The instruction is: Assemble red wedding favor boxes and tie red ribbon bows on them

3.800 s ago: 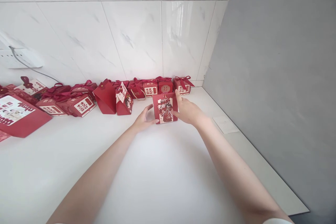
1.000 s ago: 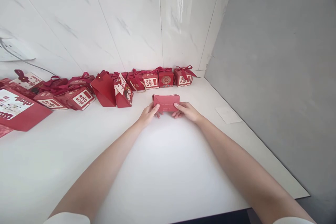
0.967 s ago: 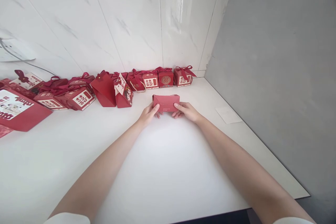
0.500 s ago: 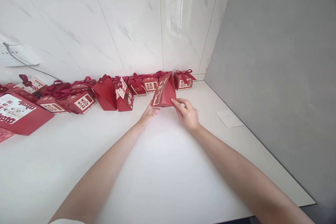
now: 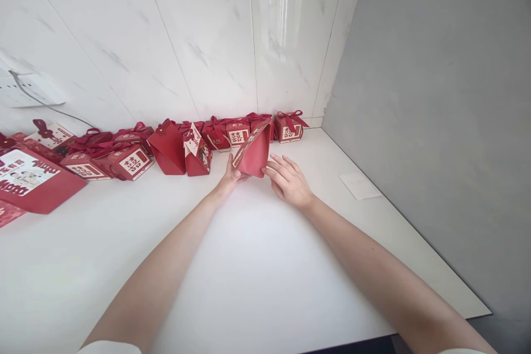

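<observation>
Shifted a little to the left since half a second ago, a red gift box (image 5: 259, 157) is now held tilted above the white tabletop (image 5: 249, 276), one printed side turned left and a plain red face toward the onlooker. At its lower left the person's left hand (image 5: 233, 178) grips it, some of the fingers hidden behind and beneath. The right hand (image 5: 288, 180) is loose, fingers spread, a fingertip at the box's lower right edge; whether it presses there, one cannot tell from here. Behind, finished-looking boxes line the tiled wall (image 5: 207, 38), among them a ribbon-tied box (image 5: 289, 129) standing apart at the right end. Left of the hands, a pointed box with a white flap (image 5: 199, 154) stands beside a larger plain red box (image 5: 166, 152). Farther left lies a big red box with a white printed panel (image 5: 58, 194), near ribboned boxes. Off to the right, a white slip of paper (image 5: 359, 186) rests near the gray panel (image 5: 435, 94).
</observation>
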Motion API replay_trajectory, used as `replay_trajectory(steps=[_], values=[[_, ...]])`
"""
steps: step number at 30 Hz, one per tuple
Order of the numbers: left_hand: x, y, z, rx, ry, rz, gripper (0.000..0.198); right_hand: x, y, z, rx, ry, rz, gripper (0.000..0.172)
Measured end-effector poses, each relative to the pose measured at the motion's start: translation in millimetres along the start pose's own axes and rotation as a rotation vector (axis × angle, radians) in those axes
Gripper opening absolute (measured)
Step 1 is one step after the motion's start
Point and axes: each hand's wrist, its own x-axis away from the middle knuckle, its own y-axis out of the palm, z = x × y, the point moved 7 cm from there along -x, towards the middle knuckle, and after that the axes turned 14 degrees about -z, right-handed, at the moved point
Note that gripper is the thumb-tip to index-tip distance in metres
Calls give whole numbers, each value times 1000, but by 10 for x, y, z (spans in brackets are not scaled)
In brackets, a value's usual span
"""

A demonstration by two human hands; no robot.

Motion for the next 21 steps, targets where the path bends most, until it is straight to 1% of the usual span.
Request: replay_trajectory(steps=[2, 4, 7, 9, 11, 12, 14, 16, 18, 21], values=[[16, -4, -9, 41, 19, -14, 128, -4, 3, -15, -5, -12, -1, 38], [35, -15, -12, 80, 46, -14, 126, -16, 5, -48, -1, -31, -15, 37], [55, -54, -5, 71, 76, 36, 114, -39, 20, -151, 15, -109, -58, 32], [55, -78, 10, -1, 77, 91, 101, -45, 26, -221, 19, -158, -67, 28], [46, -78, 33, -78, 81, 139, 89, -42, 18, -249, 29, -156, -40, 25], [40, -64, 50, -124, 91, 155, 88, -37, 8, -241, 39, -127, -12, 25], [27, 6, 82, -229, 117, 143, 94, -21, -12, -201, 68, -42, 50, 28], [17, 114, 97, -355, 138, 84, 102, -7, -26, -172, 95, 17, 96, 31], [17, 202, 91, -457, 147, 34, 104, -6, -31, -185, 108, 9, 117, 28], [26, 238, 85, -522, 155, 39, 106, -23, -44, -213, 88, -26, 119, 20]])
